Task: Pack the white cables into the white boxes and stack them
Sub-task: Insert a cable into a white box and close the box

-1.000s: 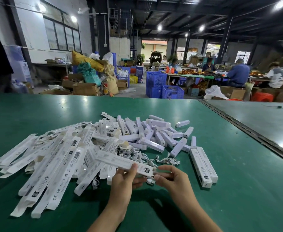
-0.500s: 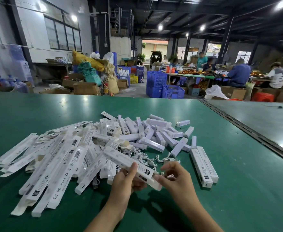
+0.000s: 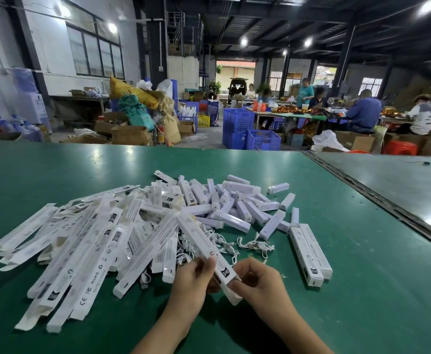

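– Green table point(image 3: 349, 264) up close, busy workshop behind. What do I have hold of?

– Your left hand point(image 3: 194, 279) pinches the long white box point(image 3: 204, 241) near its lower end, and your right hand point(image 3: 260, 279) has its fingertips curled on the end flap.

– Then I hold the left grip steady and tuck the flap in square, with no creasing. Is a cable inside?

– I can't tell. Loose cables point(image 3: 255, 245) lie just beyond your hands.

– And my arms?

– Both forearms come in low and meet at the box, which tilts away to the upper left. Two packed boxes point(image 3: 311, 254) lie side by side on the right.
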`<action>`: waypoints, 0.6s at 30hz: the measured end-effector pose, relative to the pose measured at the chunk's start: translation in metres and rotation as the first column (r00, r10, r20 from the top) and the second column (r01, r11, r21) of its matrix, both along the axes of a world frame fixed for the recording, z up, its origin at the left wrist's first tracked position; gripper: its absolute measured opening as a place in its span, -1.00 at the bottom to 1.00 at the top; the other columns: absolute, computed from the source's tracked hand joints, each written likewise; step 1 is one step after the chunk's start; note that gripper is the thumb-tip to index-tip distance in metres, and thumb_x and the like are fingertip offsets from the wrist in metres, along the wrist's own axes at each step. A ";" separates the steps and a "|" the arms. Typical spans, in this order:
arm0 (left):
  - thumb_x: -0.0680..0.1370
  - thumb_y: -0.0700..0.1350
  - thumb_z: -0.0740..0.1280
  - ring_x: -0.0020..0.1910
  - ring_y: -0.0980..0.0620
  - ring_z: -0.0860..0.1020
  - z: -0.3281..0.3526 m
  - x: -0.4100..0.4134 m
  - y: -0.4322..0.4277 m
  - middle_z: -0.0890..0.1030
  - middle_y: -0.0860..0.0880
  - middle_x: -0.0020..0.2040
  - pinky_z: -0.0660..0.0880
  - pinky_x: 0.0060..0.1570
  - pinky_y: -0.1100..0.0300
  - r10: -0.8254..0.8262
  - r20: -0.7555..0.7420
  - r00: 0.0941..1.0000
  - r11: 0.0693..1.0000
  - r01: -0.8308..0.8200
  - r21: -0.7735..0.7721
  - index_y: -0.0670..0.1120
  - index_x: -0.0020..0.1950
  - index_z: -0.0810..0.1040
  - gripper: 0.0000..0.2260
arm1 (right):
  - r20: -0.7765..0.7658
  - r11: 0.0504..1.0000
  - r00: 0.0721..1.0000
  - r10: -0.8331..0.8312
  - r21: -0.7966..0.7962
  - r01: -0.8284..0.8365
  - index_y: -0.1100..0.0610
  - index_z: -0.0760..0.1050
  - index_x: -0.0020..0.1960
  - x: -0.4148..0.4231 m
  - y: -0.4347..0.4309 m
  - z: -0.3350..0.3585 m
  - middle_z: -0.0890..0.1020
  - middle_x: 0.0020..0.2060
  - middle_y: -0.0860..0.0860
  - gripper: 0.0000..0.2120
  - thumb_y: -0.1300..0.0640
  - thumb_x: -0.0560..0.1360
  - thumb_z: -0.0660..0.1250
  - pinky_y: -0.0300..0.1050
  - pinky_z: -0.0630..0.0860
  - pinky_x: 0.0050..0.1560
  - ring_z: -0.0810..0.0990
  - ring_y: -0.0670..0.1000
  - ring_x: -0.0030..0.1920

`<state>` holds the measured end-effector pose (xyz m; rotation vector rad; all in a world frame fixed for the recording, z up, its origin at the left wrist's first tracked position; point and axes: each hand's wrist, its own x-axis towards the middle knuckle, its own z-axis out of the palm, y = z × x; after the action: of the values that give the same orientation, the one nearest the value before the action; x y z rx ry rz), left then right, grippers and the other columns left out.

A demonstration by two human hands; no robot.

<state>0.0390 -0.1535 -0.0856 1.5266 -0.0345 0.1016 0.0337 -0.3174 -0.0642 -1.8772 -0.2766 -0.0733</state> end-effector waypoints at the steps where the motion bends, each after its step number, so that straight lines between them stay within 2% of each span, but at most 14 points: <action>1: 0.40 0.23 0.34 -0.06 -0.01 0.70 -0.001 -0.001 0.000 0.73 -0.07 -0.10 0.61 -0.12 0.25 -0.022 0.017 1.000 0.998 0.021 0.058 -0.08 0.26 0.57 -0.46 | 0.001 1.000 1.000 -0.011 -0.002 0.011 0.00 0.60 -0.23 0.001 0.000 -0.002 0.65 -0.37 0.03 -0.83 0.23 0.34 0.52 -0.18 0.45 -0.32 0.51 -0.09 -0.41; 2: 0.43 0.21 0.33 -0.07 0.15 0.69 -0.001 -0.001 0.000 0.73 0.03 -0.10 0.56 -0.14 0.37 -0.032 0.035 0.999 0.993 0.028 0.117 0.03 0.47 0.37 -0.36 | 0.006 0.999 0.999 -0.032 -0.006 0.032 0.03 0.59 -0.26 0.002 0.000 -0.003 0.65 -0.39 0.02 -0.84 0.23 0.33 0.54 -0.21 0.44 -0.33 0.50 -0.10 -0.42; 3: 0.45 0.18 0.31 -0.07 0.26 0.67 -0.002 -0.002 0.000 0.72 0.14 -0.11 0.51 -0.15 0.45 -0.033 0.046 0.998 0.986 0.025 0.165 0.17 0.56 0.06 -0.27 | 0.015 0.998 0.998 -0.060 -0.008 0.060 0.05 0.58 -0.28 0.004 0.000 -0.005 0.64 -0.41 0.01 -0.83 0.23 0.32 0.54 -0.24 0.42 -0.35 0.50 -0.11 -0.43; 4: 0.48 0.16 0.29 -0.05 0.32 0.64 -0.003 -0.002 -0.001 0.70 0.23 -0.10 0.48 -0.14 0.50 -0.040 0.052 0.998 0.979 0.029 0.199 0.30 0.51 -0.13 -0.25 | 0.023 0.996 0.996 -0.088 -0.012 0.088 0.07 0.57 -0.30 0.005 -0.001 -0.006 0.64 -0.43 0.00 -0.83 0.23 0.33 0.55 -0.26 0.41 -0.36 0.50 -0.13 -0.44; 5: 0.51 0.15 0.27 -0.01 0.36 0.62 -0.004 -0.003 -0.002 0.68 0.30 -0.05 0.46 -0.10 0.52 -0.060 0.065 0.996 0.973 0.044 0.225 0.42 0.46 -0.17 -0.28 | 0.030 0.994 0.994 -0.107 -0.015 0.108 0.08 0.56 -0.30 0.006 -0.001 -0.006 0.64 -0.43 -0.01 -0.82 0.22 0.34 0.55 -0.27 0.43 -0.37 0.52 -0.13 -0.45; 7: 0.55 0.14 0.27 0.11 0.46 0.53 -0.005 -0.005 -0.004 0.56 0.39 0.14 0.40 0.01 0.56 -0.115 0.089 0.989 0.955 0.085 0.284 0.60 0.40 -0.02 -0.39 | 0.042 0.992 0.991 -0.127 -0.017 0.128 0.08 0.55 -0.29 0.007 -0.003 -0.007 0.65 -0.42 0.02 -0.82 0.21 0.35 0.55 -0.22 0.50 -0.35 0.60 -0.08 -0.42; 9: 0.52 0.26 0.29 0.19 0.58 0.39 -0.004 -0.006 -0.003 0.44 0.47 0.21 0.31 0.09 0.62 -0.170 0.096 0.981 0.932 0.129 0.340 0.67 0.30 0.17 -0.53 | 0.042 0.991 0.990 -0.135 -0.002 0.135 0.09 0.53 -0.27 0.007 -0.005 -0.008 0.66 -0.41 0.05 -0.81 0.23 0.35 0.54 -0.17 0.56 -0.32 0.66 -0.01 -0.39; 11: 0.47 0.36 0.33 0.26 0.48 0.43 -0.006 -0.006 -0.001 0.52 0.45 0.21 0.37 0.19 0.51 -0.191 0.113 0.975 0.929 0.142 0.340 0.61 0.30 0.29 -0.56 | 0.036 0.992 0.991 -0.130 0.009 0.129 0.06 0.51 -0.25 0.008 -0.006 -0.008 0.67 -0.40 0.06 -0.79 0.25 0.37 0.52 -0.17 0.57 -0.31 0.67 0.01 -0.38; 13: 0.45 0.30 0.42 0.22 0.23 0.57 -0.011 -0.004 -0.001 0.63 0.27 0.18 0.50 0.26 0.21 -0.177 0.117 0.977 0.938 0.131 0.320 0.51 0.32 0.38 -0.53 | 0.050 0.992 0.991 -0.125 0.021 0.124 0.01 0.48 -0.27 0.007 -0.005 -0.008 0.67 -0.39 0.06 -0.75 0.28 0.39 0.50 -0.15 0.59 -0.30 0.67 0.01 -0.38; 14: 0.43 0.29 0.44 0.18 0.17 0.60 -0.012 -0.004 -0.001 0.66 0.20 0.14 0.53 0.25 0.11 -0.161 0.115 0.980 0.940 0.117 0.319 0.48 0.31 0.40 -0.53 | 0.065 0.993 0.991 -0.120 0.031 0.118 0.00 0.48 -0.27 0.006 -0.004 -0.008 0.67 -0.39 0.07 -0.74 0.28 0.40 0.49 -0.13 0.59 -0.29 0.67 0.01 -0.38; 16: 0.39 0.33 0.42 0.12 0.18 0.62 -0.012 -0.005 -0.001 0.67 0.15 0.04 0.55 0.21 0.09 -0.124 0.135 0.983 0.940 0.073 0.332 0.45 0.27 0.43 -0.54 | 0.094 0.996 0.992 -0.085 0.049 0.081 -0.02 0.49 -0.25 0.004 -0.003 -0.006 0.67 -0.39 0.07 -0.77 0.24 0.45 0.47 -0.06 0.61 -0.25 0.66 0.03 -0.37; 18: 0.41 0.35 0.38 0.07 0.21 0.62 -0.011 -0.006 0.001 0.67 0.15 -0.01 0.57 0.14 0.16 -0.100 0.154 0.983 0.936 0.041 0.349 0.44 0.23 0.42 -0.59 | 0.131 0.999 0.991 -0.036 0.041 0.031 -0.02 0.52 -0.18 0.001 -0.003 -0.002 0.68 -0.36 0.07 -0.86 0.14 0.49 0.44 0.08 0.63 -0.19 0.67 0.05 -0.34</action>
<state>0.0331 -0.1527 -0.0963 1.8629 -0.2551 0.1752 0.0349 -0.3208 -0.0666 -1.8410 -0.3319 -0.2241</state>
